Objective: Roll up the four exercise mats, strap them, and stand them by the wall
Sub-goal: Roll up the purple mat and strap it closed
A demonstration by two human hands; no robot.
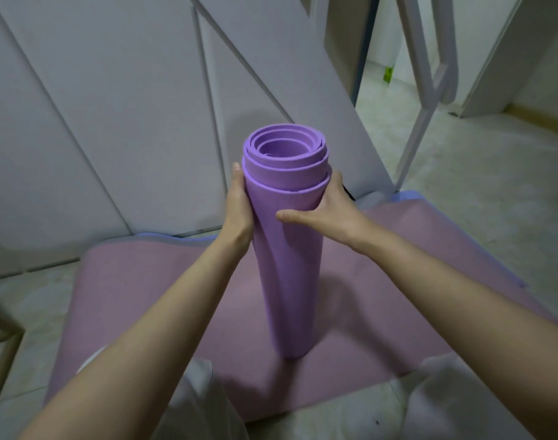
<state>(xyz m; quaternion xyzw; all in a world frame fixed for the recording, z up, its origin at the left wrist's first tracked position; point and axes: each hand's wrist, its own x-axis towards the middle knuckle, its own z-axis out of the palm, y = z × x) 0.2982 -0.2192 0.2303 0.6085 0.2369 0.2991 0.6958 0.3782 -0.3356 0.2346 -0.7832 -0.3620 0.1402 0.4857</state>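
A rolled purple mat (287, 274) stands upright on end, its spiral top facing me. Its lower end rests on a flat pink mat (144, 296) spread on the floor. My left hand (238, 204) lies flat against the roll's left side near the top, fingers straight. My right hand (325, 208) wraps the roll's right side, thumb across the front and fingers curled behind. A dark bit, maybe a strap (347, 192), peeks out behind my right hand. No strap shows around the roll.
White panelled wall (112, 122) rises just behind the mats. An open doorway (385, 74) and a white metal frame (430, 74) stand at the upper right. A wooden furniture leg (4, 354) is at the left edge. My knees in white cloth (201, 398) are at the bottom.
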